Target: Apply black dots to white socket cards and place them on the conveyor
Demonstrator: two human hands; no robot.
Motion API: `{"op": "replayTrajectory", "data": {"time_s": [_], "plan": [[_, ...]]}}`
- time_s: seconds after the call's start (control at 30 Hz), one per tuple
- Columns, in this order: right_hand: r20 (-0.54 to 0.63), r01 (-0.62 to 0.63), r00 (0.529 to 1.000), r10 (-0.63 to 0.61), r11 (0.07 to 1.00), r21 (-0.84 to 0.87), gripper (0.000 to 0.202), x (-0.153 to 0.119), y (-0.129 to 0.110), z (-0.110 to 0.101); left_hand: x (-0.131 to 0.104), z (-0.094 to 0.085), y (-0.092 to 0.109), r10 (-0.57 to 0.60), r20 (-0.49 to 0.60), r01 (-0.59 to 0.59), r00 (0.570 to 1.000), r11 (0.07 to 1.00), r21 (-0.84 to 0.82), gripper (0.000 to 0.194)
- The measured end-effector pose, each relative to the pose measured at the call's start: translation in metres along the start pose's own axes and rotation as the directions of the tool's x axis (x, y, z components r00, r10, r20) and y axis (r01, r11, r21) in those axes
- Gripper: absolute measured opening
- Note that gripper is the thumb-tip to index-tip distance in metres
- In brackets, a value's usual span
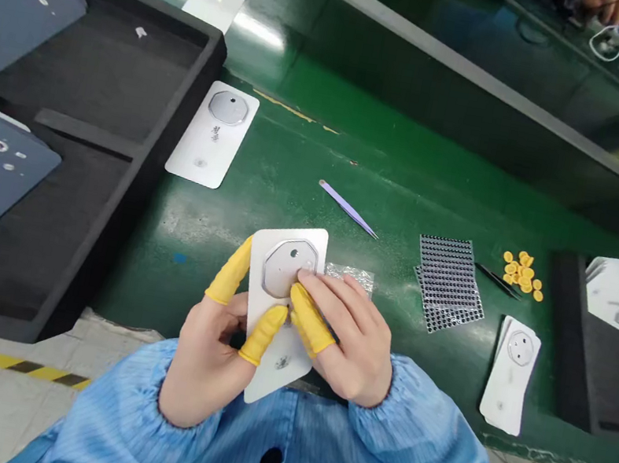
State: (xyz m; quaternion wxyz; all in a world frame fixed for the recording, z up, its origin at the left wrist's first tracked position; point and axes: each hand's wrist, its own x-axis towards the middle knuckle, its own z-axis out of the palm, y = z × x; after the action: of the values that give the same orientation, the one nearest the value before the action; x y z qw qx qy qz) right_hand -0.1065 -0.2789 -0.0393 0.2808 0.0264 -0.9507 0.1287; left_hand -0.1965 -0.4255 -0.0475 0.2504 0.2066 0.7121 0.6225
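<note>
- The left hand (206, 373) is part closed, clasping the left edge of the white panel (285, 343), its thumb over the face.
- That panel lies between the hands, above the near part of the table (292, 157). Its long axis runs near to far, the far end leaning slightly left.
- The right hand (358, 344) reaches across the panel's right edge, fingers close together and bent, tips at the near-right rim of the octagonal plate (282, 267). Both hands are close to the panel; the right is nearer the plate.
- A dark sliver (328, 327) shows among the right fingers; I cannot tell what it is or whether they pinch it.
- The right fingers cover part of the panel's middle, and its underside is hidden.
- Just beyond, the clear sheet (366, 277) is partly hidden by the right hand.
- Farther off lie the purple tweezers (348, 209).
</note>
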Motion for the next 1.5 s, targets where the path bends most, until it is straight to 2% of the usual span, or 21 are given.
{"op": "replayTrajectory", "data": {"time_s": [0.1, 0.23, 0.33, 0.53, 0.63, 0.7, 0.77, 0.8, 0.87, 0.93, 1.0, 1.13, 1.3, 1.37, 1.43, 1.5], "plan": [[0.014, -0.015, 1.000, 0.016, 1.000, -0.027, 0.029, -0.004, 0.000, 0.002, 0.000, 0.001, 0.000, 0.020, 0.007, -0.020, 1.000, 1.000, -0.014, 0.066], [0.049, -0.027, 0.998, 0.028, 0.999, -0.024, 0.028, -0.007, 0.001, 0.003, 0.001, 0.002, 0.000, 0.042, 0.041, -0.044, 0.998, 0.998, 0.051, 0.029], [0.104, -0.046, 0.994, 0.044, 0.999, 0.019, 0.028, -0.007, -0.001, 0.004, 0.001, 0.002, -0.001, 0.065, 0.042, -0.070, 0.997, 0.991, 0.114, 0.015], [0.105, -0.019, 0.994, -0.012, 0.957, 0.288, 0.018, -0.009, 0.002, 0.013, 0.000, 0.004, -0.009, 0.030, 0.068, -0.041, 0.997, 0.985, 0.166, 0.019], [0.119, -0.046, 0.993, 0.006, 0.939, 0.340, 0.029, -0.011, 0.012, 0.014, 0.003, 0.006, -0.011, -0.064, 0.096, 0.061, 0.993, 0.997, 0.042, 0.024], [0.121, -0.129, 0.989, 0.088, 0.908, 0.398, 0.036, -0.014, 0.016, 0.013, 0.006, 0.007, -0.009, -0.127, 0.118, 0.138, 0.985, 0.986, -0.090, 0.039], [0.069, -0.277, 0.958, 0.279, 0.835, 0.476, 0.039, -0.017, 0.016, 0.013, 0.009, 0.008, -0.003, -0.182, 0.125, 0.205, 0.975, 0.955, -0.212, 0.049], [0.039, -0.356, 0.917, 0.397, 0.769, 0.530, 0.042, -0.017, 0.014, 0.014, 0.011, 0.008, 0.000, -0.202, 0.124, 0.228, 0.971, 0.939, -0.256, 0.047], [0.046, -0.472, 0.798, 0.601, 0.577, 0.666, 0.049, -0.018, 0.008, 0.017, 0.013, 0.009, 0.005, -0.221, 0.121, 0.248, 0.968, 0.920, -0.302, 0.035], [0.148, -0.511, 0.711, 0.687, 0.361, 0.780, 0.054, -0.016, 0.002, 0.022, 0.015, 0.011, 0.008, -0.222, 0.109, 0.246, 0.969, 0.918, -0.311, 0.026], [0.226, -0.504, 0.682, 0.696, 0.222, 0.835, 0.053, -0.014, -0.002, 0.025, 0.017, 0.013, 0.008, -0.235, 0.057, 0.241, 0.970, 0.923, -0.301, 0.023], [0.236, -0.472, 0.665, 0.708, 0.153, 0.868, 0.051, -0.012, -0.005, 0.026, 0.017, 0.017, 0.001, -0.243, -0.025, 0.230, 0.970, 0.944, -0.235, 0.019], [0.243, -0.481, 0.630, 0.738, 0.125, 0.868, 0.048, -0.012, -0.007, 0.027, 0.011, 0.019, -0.013, -0.050, -0.190, 0.039, 0.981, 0.997, -0.061, 0.023], [0.252, -0.485, 0.627, 0.737, 0.116, 0.866, 0.047, -0.011, -0.006, 0.029, 0.011, 0.018, -0.015, -0.019, -0.226, 0.014, 0.974, 1.000, -0.025, 0.024], [0.272, -0.494, 0.627, 0.730, 0.103, 0.864, 0.047, -0.010, -0.004, 0.030, 0.014, 0.016, -0.013, -0.077, -0.201, 0.065, 0.976, 0.996, -0.068, 0.024], [0.289, -0.503, 0.633, 0.719, 0.097, 0.859, 0.049, -0.008, -0.002, 0.031, 0.020, 0.013, -0.008, -0.192, -0.081, 0.176, 0.978, 0.969, -0.176, 0.024]]}}
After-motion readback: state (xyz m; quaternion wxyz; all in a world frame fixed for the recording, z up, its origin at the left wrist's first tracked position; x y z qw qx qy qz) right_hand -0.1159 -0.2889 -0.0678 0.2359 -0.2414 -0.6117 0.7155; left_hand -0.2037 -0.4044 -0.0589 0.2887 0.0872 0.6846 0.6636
